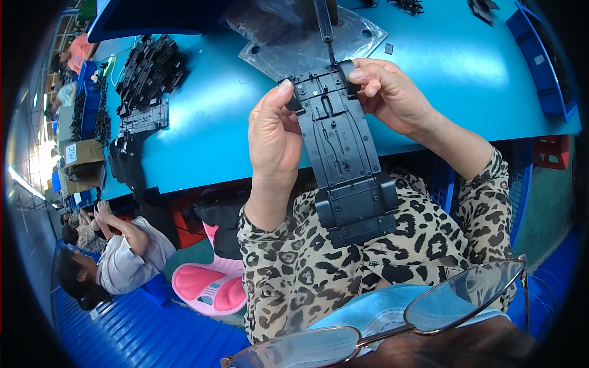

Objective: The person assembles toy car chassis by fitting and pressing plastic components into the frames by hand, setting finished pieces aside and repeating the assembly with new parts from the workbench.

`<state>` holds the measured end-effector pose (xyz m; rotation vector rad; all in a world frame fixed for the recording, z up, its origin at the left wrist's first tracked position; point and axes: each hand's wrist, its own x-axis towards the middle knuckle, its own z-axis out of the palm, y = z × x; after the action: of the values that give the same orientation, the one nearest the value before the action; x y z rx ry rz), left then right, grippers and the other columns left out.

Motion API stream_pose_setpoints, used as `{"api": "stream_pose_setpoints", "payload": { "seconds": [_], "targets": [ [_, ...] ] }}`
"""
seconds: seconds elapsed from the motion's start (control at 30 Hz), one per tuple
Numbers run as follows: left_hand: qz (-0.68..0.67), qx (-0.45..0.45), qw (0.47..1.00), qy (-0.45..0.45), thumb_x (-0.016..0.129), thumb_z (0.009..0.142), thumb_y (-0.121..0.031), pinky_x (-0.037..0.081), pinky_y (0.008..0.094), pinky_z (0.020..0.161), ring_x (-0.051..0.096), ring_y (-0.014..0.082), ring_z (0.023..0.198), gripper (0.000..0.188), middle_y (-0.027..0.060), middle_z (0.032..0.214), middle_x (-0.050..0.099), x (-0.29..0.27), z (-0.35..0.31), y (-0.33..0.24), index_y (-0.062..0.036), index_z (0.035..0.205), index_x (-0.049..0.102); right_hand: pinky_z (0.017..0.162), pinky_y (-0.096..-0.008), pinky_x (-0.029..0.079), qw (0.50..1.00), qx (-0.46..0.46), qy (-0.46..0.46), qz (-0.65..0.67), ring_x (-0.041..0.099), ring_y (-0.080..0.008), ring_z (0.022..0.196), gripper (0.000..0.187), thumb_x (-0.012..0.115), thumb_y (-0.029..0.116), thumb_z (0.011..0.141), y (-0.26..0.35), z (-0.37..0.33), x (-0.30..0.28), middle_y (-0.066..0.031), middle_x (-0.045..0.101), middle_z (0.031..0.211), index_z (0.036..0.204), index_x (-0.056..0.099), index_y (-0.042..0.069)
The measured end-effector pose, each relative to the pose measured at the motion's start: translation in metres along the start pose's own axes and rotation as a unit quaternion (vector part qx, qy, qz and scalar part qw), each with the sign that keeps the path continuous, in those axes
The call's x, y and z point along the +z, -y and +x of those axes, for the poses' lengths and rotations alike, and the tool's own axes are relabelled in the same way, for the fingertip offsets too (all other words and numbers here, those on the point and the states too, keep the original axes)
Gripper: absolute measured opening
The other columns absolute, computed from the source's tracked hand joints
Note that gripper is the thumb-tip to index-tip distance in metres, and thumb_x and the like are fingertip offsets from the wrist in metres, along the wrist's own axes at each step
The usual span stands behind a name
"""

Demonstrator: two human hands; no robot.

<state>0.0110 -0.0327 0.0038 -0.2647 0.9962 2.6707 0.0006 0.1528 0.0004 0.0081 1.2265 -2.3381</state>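
A long black plastic toy-car chassis (359, 144), with wheels at its corners, is held up over the table's near edge. My left hand (272, 132) grips its far left corner, thumb over the wheel. At the far right corner, my right hand (396, 98) pinches the other wheel between thumb and fingers. A hanging electric screwdriver (324, 21) points down, its thin bit meeting the chassis's far edge close to my right thumb. Whether the bit sits in a screw is too small to tell. The chassis's near end hangs in front of my leopard-print top.
Under the screwdriver lies a plastic-wrapped plate (270, 58) on the blue table (208, 141). Black chassis parts (147, 76) are piled at the left. A blue bin (543, 67) stands at the right edge. Co-workers sit further left, one person (132, 257) beside a pink stool (208, 288).
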Motion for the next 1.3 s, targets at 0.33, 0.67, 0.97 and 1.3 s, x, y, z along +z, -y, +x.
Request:
{"api": "stream_pose_setpoints", "payload": {
  "seconds": [0.33, 0.67, 0.97, 1.3],
  "targets": [
    [0.033, 0.001, 0.998, -0.059, 0.055, 0.082, -0.012, 0.039, 0.0137, 0.052, 0.053, 0.0030, 0.060, 0.010, 0.0015, 0.074, 0.061, 0.006, 0.005, -0.002, -0.0027, 0.081, 0.058, 0.053, -0.0251, 0.042, 1.000, -0.010, -0.007, 0.015, 0.048, -0.0089, 0.052, 0.023, 0.058, 0.021, 0.078, -0.001, 0.003, 0.001, 0.0032, 0.046, 0.058, 0.061, 0.044, 0.013],
    [0.032, -0.003, 0.997, -0.071, 0.055, 0.081, -0.011, 0.040, 0.0138, 0.052, 0.056, 0.0047, 0.061, 0.009, 0.0020, 0.073, 0.061, 0.004, 0.008, -0.003, -0.0029, 0.080, 0.058, 0.055, -0.0261, 0.044, 0.999, -0.025, -0.027, 0.023, 0.052, -0.0100, 0.056, 0.019, 0.057, 0.018, 0.078, -0.007, 0.005, 0.003, 0.0018, 0.050, 0.062, 0.064, 0.047, 0.011],
    [-0.002, -0.024, 1.000, 0.003, 0.055, 0.081, -0.009, 0.053, 0.0265, 0.065, 0.062, 0.0141, 0.073, 0.007, 0.0064, 0.082, 0.062, 0.000, 0.009, -0.005, -0.0045, 0.085, 0.053, 0.060, -0.0272, 0.048, 0.998, -0.034, -0.028, 0.053, 0.054, -0.0091, 0.060, 0.013, 0.056, 0.017, 0.079, -0.008, 0.004, 0.005, 0.0015, 0.052, 0.067, 0.072, 0.050, 0.008],
    [0.010, -0.021, 0.999, -0.034, 0.053, 0.082, -0.011, 0.049, 0.0220, 0.062, 0.060, 0.0123, 0.068, 0.013, 0.0078, 0.078, 0.062, 0.004, 0.009, -0.003, 0.0006, 0.083, 0.057, 0.058, -0.0257, 0.048, 0.998, -0.032, -0.026, 0.048, 0.054, -0.0074, 0.060, 0.012, 0.056, 0.016, 0.080, -0.009, 0.002, 0.003, 0.0023, 0.052, 0.066, 0.073, 0.050, 0.008]
  ]
}}
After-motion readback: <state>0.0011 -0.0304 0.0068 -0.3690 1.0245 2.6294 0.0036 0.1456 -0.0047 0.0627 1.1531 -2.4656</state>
